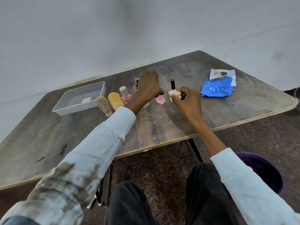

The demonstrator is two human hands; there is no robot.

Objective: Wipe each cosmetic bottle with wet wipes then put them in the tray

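My left hand (149, 86) reaches over a row of cosmetic bottles, fingers closed on the top of a small pink bottle (160, 100) that rests on the table. My right hand (186, 101), just to its right, grips a crumpled white wet wipe (174, 94) close to that bottle. A beige bottle (103, 105), a yellow bottle (115, 100) and a pink bottle with a pale cap (125, 95) stand to the left. A dark-capped bottle (137, 82) is partly hidden behind my left hand. A slim black-capped tube (173, 85) stands behind the wipe. The clear plastic tray (73, 110) at far left holds no bottles.
A blue wet-wipes pack (216, 86) lies at the right of the dark wooden table (162, 124). A purple bin (263, 171) stands on the floor at the lower right, beside my knees. The wall runs close behind the table.
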